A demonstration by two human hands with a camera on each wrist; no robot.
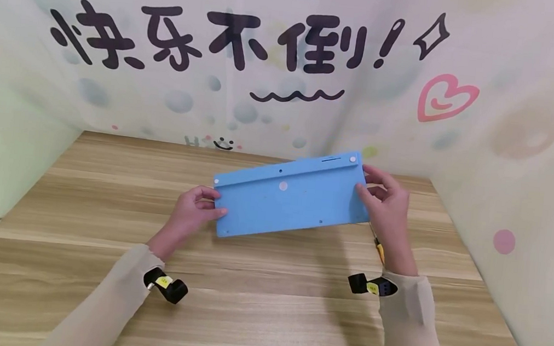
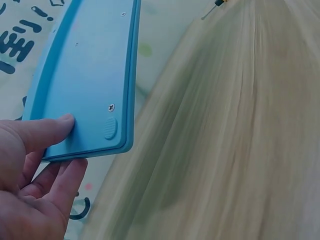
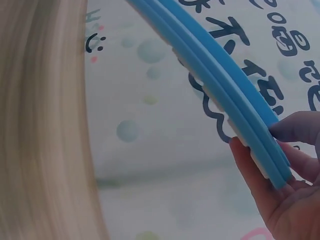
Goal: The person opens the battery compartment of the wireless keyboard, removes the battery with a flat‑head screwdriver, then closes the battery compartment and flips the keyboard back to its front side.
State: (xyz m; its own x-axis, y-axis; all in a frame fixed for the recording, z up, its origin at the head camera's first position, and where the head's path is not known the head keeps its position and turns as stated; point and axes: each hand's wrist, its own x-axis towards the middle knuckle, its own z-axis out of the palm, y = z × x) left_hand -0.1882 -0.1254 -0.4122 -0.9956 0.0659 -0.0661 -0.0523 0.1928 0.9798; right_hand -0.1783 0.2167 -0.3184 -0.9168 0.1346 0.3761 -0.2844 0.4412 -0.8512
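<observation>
A flat blue panel (image 1: 289,201), which looks like the underside of a keyboard, is held tilted above the table, its right end higher. My left hand (image 1: 193,213) pinches its left end, thumb on the face towards me and fingers behind. The right hand (image 1: 389,207) grips the other end in the same way. In the left wrist view a screw and a ribbed foot show on the blue panel (image 2: 95,75) near the left thumb. The right wrist view shows the panel (image 3: 220,75) edge-on, with pale pieces along its far side.
A screwdriver with a yellow and black handle (image 1: 379,251) lies on the wooden table (image 1: 246,302), partly behind the right hand. A printed curtain (image 1: 242,115) hangs behind the table, and a pale wall (image 1: 520,161) stands on the right.
</observation>
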